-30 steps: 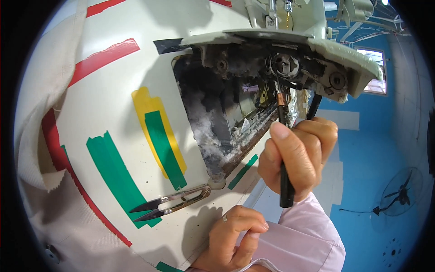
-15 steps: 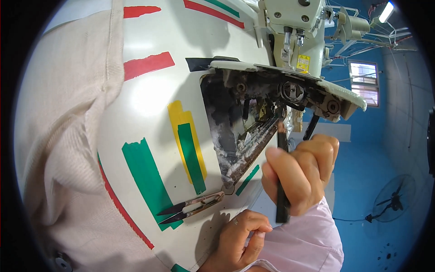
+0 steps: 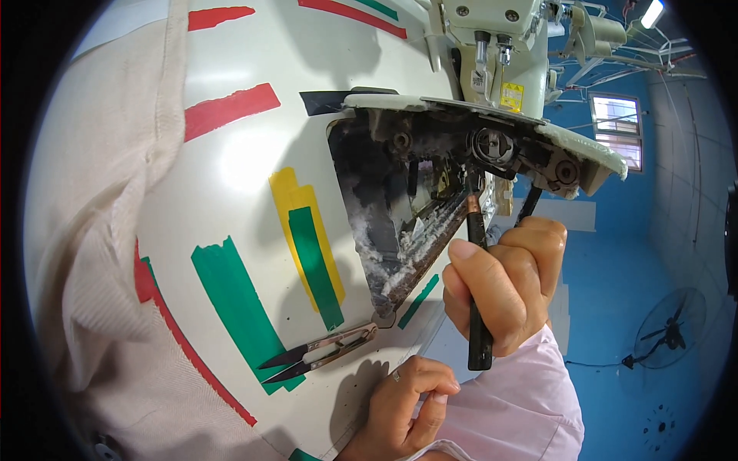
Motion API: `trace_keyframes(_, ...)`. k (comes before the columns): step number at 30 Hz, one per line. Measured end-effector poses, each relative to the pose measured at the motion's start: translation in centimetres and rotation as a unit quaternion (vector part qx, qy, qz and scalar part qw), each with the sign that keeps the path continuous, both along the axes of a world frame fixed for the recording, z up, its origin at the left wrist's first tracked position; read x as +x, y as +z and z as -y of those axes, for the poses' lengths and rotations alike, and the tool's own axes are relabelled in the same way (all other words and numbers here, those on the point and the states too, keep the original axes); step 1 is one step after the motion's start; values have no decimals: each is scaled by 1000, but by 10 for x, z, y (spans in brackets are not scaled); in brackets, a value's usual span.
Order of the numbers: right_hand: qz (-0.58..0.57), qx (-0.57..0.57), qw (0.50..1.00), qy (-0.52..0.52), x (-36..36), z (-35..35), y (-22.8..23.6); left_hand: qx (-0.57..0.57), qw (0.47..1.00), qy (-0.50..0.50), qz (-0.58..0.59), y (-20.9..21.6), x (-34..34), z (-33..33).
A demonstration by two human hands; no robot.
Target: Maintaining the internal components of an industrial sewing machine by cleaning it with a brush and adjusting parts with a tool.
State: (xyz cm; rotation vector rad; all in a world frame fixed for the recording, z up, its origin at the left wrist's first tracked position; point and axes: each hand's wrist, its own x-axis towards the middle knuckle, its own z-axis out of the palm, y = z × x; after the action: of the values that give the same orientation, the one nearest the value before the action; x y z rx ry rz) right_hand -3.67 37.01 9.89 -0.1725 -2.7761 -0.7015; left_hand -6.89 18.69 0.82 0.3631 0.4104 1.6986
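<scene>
My right hand [image 3: 507,288] is closed round the black handle of a small brush [image 3: 478,330]. Its copper-coloured collar points up, and the dark tip reaches into the opening beneath the sewing machine's raised bed plate [image 3: 446,109], just below the round hook [image 3: 492,146]. Dark metal and whitish lint fill the cavity [image 3: 384,253]. Lower down, my left hand [image 3: 407,403] rests on the white table with its fingers curled in, a ring on one of them, and nothing visible in the grip. Thread snips [image 3: 327,351] lie on the table to its upper left.
Green tape [image 3: 234,307], yellow tape [image 3: 284,184] and red tape [image 3: 231,111] are stuck on the white tabletop [image 3: 231,207]. Beige cloth [image 3: 115,192] covers the left side. The sewing machine head [image 3: 500,31] stands above the plate. A wall fan [image 3: 669,334] is at the right.
My right hand has moved the brush slightly upward, its tip now further under the bed plate by the hook. My left hand stays put. The view has shifted a little.
</scene>
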Motion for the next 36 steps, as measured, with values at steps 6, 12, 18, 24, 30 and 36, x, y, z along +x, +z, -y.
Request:
trace_keyframes(6, -3, 63, 998, 9, -1, -6, -2, -9, 1000, -3, -29, -1, -1, 2)
trace_keyframes(12, 17, -54, 998, -12, 7, 4, 4, 2, 997, 6, -73, -5, -3, 1)
trace_keyframes(18, 19, 5, 999, -31, 10, -14, -1, 21, 999, 16, -45, 2, -2, -5)
trace_keyframes(24, 3, -88, 995, -45, 23, 4, 1, 31, 997, 20, -70, -3, -3, -5)
trace_keyframes(30, -52, -22, 998, -25, 25, -19, -13, 29, 999, 12, -41, 1, 2, -3)
trace_keyframes(36, -70, -101, 992, -28, 33, 2, -4, 19, 999, 12, -45, -3, 2, 1)
